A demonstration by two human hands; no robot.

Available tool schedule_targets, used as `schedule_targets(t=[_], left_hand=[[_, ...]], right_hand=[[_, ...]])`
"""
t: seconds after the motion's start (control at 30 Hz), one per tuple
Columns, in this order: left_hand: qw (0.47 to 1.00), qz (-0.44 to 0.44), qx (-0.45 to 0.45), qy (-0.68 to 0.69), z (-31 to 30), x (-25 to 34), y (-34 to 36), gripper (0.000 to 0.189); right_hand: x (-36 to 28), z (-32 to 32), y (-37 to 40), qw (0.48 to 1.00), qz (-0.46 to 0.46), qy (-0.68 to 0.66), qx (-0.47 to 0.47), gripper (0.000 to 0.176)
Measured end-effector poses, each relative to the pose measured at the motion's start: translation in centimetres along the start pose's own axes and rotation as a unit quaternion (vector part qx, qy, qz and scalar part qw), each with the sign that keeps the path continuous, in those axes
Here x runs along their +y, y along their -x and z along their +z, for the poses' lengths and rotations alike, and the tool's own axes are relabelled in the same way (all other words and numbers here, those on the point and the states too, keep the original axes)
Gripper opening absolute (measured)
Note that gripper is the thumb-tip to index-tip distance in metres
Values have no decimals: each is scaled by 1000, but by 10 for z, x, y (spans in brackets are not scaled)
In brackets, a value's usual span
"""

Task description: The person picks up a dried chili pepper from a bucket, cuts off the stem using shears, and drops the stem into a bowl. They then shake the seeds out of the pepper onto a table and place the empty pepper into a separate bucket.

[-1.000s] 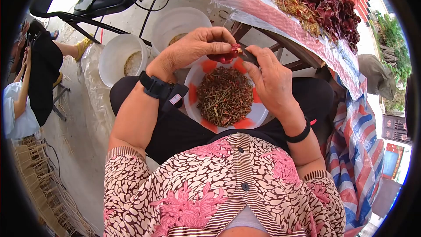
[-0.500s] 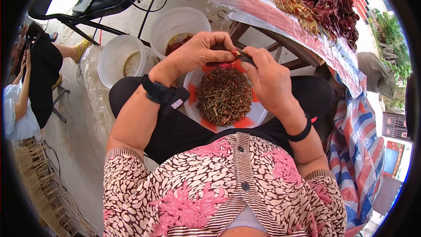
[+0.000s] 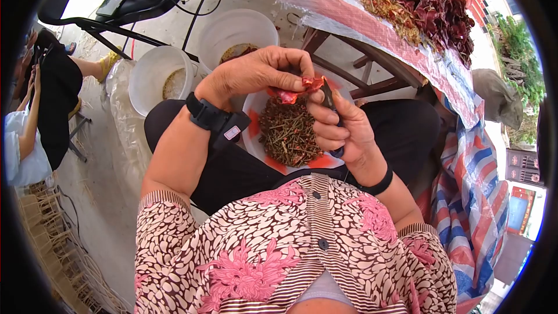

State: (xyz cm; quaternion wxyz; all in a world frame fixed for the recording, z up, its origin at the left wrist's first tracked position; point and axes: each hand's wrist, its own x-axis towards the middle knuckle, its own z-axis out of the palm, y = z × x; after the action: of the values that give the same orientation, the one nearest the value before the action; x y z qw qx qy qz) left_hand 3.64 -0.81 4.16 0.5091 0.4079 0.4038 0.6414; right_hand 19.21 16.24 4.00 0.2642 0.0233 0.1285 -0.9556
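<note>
My left hand (image 3: 264,72) pinches a dried red chili pepper (image 3: 288,96) above a bowl. The pepper looks split open, with its bright inside showing. In my right hand (image 3: 346,125) is a dark-bladed cutting tool (image 3: 328,94), its dark blue end showing below the fingers. The tip of this tool is right beside the pepper; whether it is a knife or scissors I cannot make out. Below both hands, the white bowl with red patches (image 3: 251,134) sits between my legs. Chili stems (image 3: 288,134) fill much of it.
Two translucent white buckets (image 3: 142,90) stand at the left front. Dried red chilies (image 3: 415,3) lie on a striped woven sheet (image 3: 331,9) over a wooden stand. A black folding chair (image 3: 148,0) is at upper left, and a seated person (image 3: 52,99) at far left.
My hands have come apart slightly. My right hand has moved down and turned, showing more of the tool. The pepper now shows its opened side.
</note>
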Motion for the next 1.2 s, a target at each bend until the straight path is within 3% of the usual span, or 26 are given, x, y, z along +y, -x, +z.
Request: schedule_targets(t=[0.07,0.1,0.13,0.2,0.3,0.33,0.4,0.43,0.47,0.53,0.57,0.6,0.63,0.67,0.73,0.8,0.83,0.87,0.93,0.97,1.03,1.1,1.2], left_hand=[[994,-98,-7,-53,-4,10,7,8],[986,-124,8,-109,-8,8,12,7],[975,-148,24,-165,-12,4,17,6],[959,-162,78,-220,-17,-1,19,6],[943,-124,183,-249,-32,-12,16,7],[897,-98,211,-375,-49,-24,19,8],[753,-47,256,-604,-74,-40,26,11],[762,-101,298,-566,-74,-36,25,15],[727,-93,299,-611,-77,-37,28,14],[644,-57,302,-701,-91,-46,27,14],[578,-134,327,-736,-96,-53,22,18],[522,-131,337,-773,-95,-60,22,28],[501,-177,338,-777,-96,-61,21,52],[499,-174,342,-777,-92,-61,21,59],[548,-190,323,-748,-78,-51,15,55],[614,-189,281,-713,-75,-50,9,50],[646,-189,258,-694,-72,-50,6,48],[647,-213,235,-693,-68,-48,2,45],[649,-260,191,-689,-57,-42,-6,40],[654,-292,158,-680,-59,-43,-12,40],[683,-319,126,-645,-56,-42,-17,42],[710,-335,81,-614,-53,-39,-20,45],[749,-319,96,-573,-53,-38,-20,45]], right_hand=[[4,-4,5,1000,-16,0,14,27],[-6,-5,6,997,-44,-37,-56,25],[-19,6,15,994,-106,17,-20,22],[-30,16,31,953,-129,242,126,23],[-24,0,40,870,-1,428,245,25],[-21,-8,41,821,49,498,274,25],[-8,-35,45,657,24,707,261,27],[-5,-38,44,583,33,772,250,27],[-1,-35,47,487,61,829,266,29],[-1,-41,54,424,80,873,227,35],[-3,-44,57,440,59,870,217,37],[-6,-44,58,455,39,866,205,40],[-10,-39,57,466,15,859,211,43],[-16,-32,54,485,-14,845,227,45],[-38,-5,46,481,-44,829,282,46],[-67,10,33,445,-144,824,319,43],[-86,10,24,464,-170,797,348,47],[-105,20,18,389,-164,806,415,47],[-155,-5,2,288,-320,814,391,39],[-172,12,-9,325,-256,789,454,33],[-219,-8,-28,201,-315,818,437,33],[-247,-10,-51,180,-260,813,488,33],[-277,-17,-78,145,-184,811,536,33]])
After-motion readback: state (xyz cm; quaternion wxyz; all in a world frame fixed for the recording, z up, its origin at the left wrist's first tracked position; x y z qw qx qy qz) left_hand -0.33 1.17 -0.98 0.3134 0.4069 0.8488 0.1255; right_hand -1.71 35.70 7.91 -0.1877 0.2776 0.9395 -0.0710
